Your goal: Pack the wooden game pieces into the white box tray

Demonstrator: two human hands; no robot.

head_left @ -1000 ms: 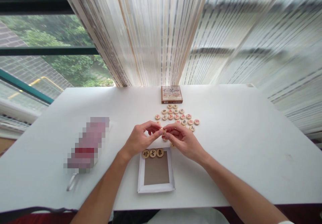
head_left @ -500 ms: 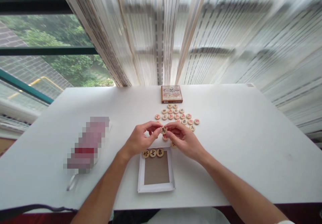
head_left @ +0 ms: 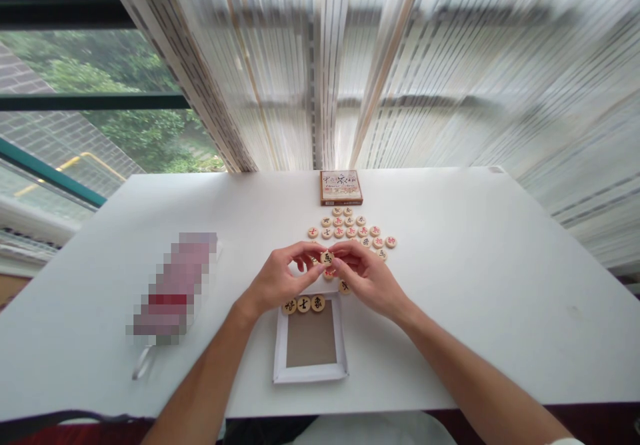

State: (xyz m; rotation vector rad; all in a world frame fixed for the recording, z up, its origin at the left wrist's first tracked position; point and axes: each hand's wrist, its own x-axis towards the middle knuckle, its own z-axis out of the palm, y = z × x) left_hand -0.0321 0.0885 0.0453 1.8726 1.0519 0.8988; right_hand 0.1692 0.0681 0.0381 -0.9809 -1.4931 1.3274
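Note:
Between the fingertips of my left hand and my right hand is a round wooden Chinese chess piece with a black character facing me. Both hands pinch it by its edges, above the table. Below and nearer to me lies a shallow white box tray with a grey-brown bottom. Along its far edge sit three pieces with black characters, the rightmost a chess piece. Another loose piece lies by the tray's far right corner, partly behind my right hand. My fingers hide some of the pieces beyond.
Several red and black chess pieces lie spread on the white table beyond my hands. Behind them is a printed cardboard box. A blurred-out pinkish object with a strap lies to the left. Curtains and a window border the far side.
The piece in my fingers has turned and shifted slightly right, its character now more upright. Both hands stay in nearly the same place.

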